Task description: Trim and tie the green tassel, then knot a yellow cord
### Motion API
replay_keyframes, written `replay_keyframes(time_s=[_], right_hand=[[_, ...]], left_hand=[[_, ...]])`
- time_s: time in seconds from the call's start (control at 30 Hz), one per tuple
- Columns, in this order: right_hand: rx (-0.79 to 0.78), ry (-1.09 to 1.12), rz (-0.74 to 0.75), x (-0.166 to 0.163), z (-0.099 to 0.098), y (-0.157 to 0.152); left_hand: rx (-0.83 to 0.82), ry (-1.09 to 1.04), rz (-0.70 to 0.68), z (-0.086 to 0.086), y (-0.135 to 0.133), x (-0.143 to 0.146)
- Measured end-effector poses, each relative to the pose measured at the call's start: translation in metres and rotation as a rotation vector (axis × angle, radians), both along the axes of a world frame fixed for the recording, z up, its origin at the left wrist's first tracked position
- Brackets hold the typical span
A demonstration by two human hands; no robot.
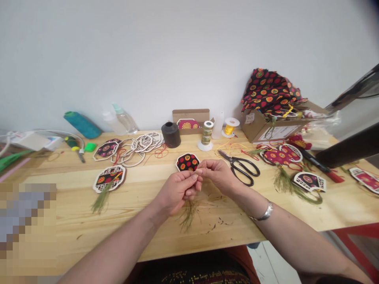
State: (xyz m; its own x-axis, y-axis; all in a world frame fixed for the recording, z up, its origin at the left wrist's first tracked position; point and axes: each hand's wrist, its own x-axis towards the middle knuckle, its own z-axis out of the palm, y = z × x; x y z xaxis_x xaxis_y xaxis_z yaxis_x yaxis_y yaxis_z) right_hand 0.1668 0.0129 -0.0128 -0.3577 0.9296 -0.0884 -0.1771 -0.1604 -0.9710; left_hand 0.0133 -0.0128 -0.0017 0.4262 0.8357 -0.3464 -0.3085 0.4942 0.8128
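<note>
Both hands meet above the middle of the wooden table, thumbs and fingertips pinched close together. My left hand is closed, and the strands of a green tassel hang out below its fingers. Pressed against it at the fingertips, my right hand is also closed in a pinch; what it grips is too small to make out. Just behind the fingers lies an ornament with black, red and yellow flowered fabric and a pale wooden rim, its near edge partly covered by the hands. Black-handled scissors lie open beyond my right hand.
At left are a tasselled ornament, wooden frames and a teal thread cone. A black spool, green-gold spool and yellow spool stand behind. A cardboard box and a black post are at right.
</note>
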Motion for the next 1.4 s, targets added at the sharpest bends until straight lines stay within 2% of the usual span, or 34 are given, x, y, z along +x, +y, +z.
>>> replay_keyframes(time_s=[0.17,0.3,0.4,0.53,0.67,0.9,1.1,1.2,1.27,1.33,1.4], right_hand=[[0.079,-0.108,-0.118,0.001,0.003,0.003],[0.122,-0.067,-0.213,0.005,0.006,0.007],[0.062,0.074,-0.237,0.008,0.009,0.009],[-0.036,0.358,-0.161,0.011,0.012,0.011],[-0.052,0.455,-0.152,0.013,0.016,0.012],[0.041,0.45,-0.207,0.021,0.025,0.017],[0.111,0.388,-0.337,0.032,0.033,0.022],[0.129,0.367,-0.381,0.036,0.037,0.022],[0.155,0.373,-0.396,0.038,0.039,0.022],[0.187,0.347,-0.412,0.04,0.041,0.023],[0.215,0.301,-0.437,0.04,0.042,0.023]], left_hand=[[-0.001,0.005,-0.027,0.001,0.0,0.0],[-0.011,0.013,-0.04,0.001,0.0,0.0],[-0.018,0.032,-0.047,0.001,0.0,-0.001],[-0.016,0.053,-0.055,0.001,0.001,-0.001],[-0.003,0.092,-0.068,0.001,0.002,-0.001],[0.048,0.177,-0.064,0.001,0.002,-0.001],[0.089,0.237,-0.027,-0.001,0.002,-0.002],[0.21,0.366,-0.011,-0.002,0.003,-0.003],[0.377,0.537,0.058,-0.001,0.002,-0.003],[0.631,0.711,0.229,0.0,0.0,-0.003],[0.863,0.797,0.426,0.003,-0.003,-0.004]])
